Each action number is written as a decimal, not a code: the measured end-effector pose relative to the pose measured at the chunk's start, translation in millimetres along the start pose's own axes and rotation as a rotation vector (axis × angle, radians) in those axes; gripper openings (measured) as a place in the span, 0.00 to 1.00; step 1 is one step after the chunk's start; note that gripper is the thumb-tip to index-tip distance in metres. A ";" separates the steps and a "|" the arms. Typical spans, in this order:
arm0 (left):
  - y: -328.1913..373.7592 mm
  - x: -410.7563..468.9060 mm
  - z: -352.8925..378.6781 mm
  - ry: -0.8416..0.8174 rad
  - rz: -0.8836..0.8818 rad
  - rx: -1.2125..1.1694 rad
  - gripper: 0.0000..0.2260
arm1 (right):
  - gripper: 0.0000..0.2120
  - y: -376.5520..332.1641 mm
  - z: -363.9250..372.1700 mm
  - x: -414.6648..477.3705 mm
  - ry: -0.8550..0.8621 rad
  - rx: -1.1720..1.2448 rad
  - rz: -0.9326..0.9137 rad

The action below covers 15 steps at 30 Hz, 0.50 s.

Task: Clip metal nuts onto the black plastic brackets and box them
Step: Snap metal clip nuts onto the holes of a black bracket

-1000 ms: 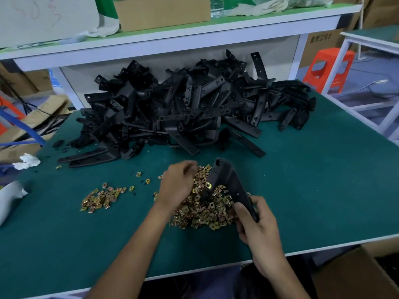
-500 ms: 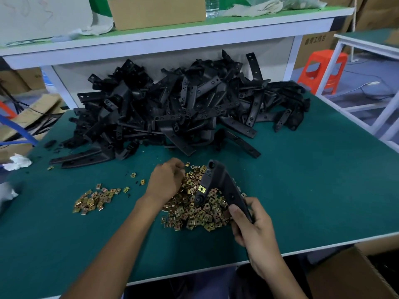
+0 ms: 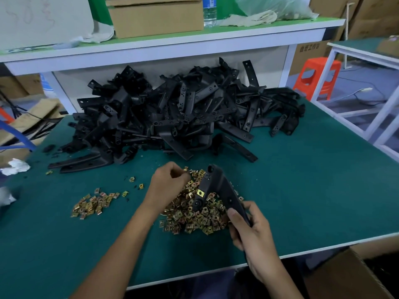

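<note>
Over near nut pile (image 3: 194, 219) | our right hand (image 3: 252, 231) grips bracket (image 3: 218, 186) (one nut (image 3: 200, 192) on) | left hand (image 3: 168, 184) curled, hold unclear | far heap (image 3: 172, 108) undone

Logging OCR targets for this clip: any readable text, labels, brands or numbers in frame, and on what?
"工作台": printed on the cardboard box under the shelf, far right; this is a likely reading, and the characters before it are too blurred.
Water bottle on the shelf: blue label, too blurred to read.
Nothing else legible.
</note>
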<state>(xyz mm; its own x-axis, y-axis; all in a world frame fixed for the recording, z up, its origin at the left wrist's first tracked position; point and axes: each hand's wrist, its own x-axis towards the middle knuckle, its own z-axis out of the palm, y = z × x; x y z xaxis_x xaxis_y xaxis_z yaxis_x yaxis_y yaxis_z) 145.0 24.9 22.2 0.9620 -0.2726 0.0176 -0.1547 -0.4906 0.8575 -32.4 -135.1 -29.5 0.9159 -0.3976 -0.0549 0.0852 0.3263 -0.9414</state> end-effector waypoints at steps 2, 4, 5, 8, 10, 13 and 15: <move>8.8 -10.7 -4.9 -0.033 -0.038 -0.171 0.05 | 0.11 0.7 0.0 0.4 0.004 0.001 0.001; 18.5 -24.2 -11.0 -0.090 -0.046 -0.287 0.04 | 0.11 1.5 0.2 1.3 0.005 0.009 0.004; 22.3 -30.5 -13.7 -0.120 -0.045 -0.328 0.04 | 0.10 1.8 0.1 1.7 0.005 0.013 0.003; 29.6 -46.3 -17.8 -0.201 -0.044 -0.462 0.09 | 0.09 2.1 0.3 1.7 0.002 0.025 -0.005; 33.6 -54.2 -19.2 -0.227 -0.075 -0.554 0.12 | 0.09 1.5 0.6 1.1 -0.004 0.035 -0.006; 36.3 -58.6 -19.4 -0.212 -0.128 -0.661 0.13 | 0.06 1.9 0.0 0.4 -0.001 0.029 0.002; 37.4 -58.4 -18.9 -0.199 -0.137 -0.693 0.09 | 0.02 2.7 -0.7 -0.2 -0.006 0.021 0.004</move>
<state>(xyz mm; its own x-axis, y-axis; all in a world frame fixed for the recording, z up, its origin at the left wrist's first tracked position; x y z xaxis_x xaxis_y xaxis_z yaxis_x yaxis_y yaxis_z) 87.2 38.1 62.9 0.8934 -0.4233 -0.1505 0.2054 0.0867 0.9748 -32.6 -134.8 -32.2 0.9184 -0.3914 -0.0570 0.0894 0.3459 -0.9340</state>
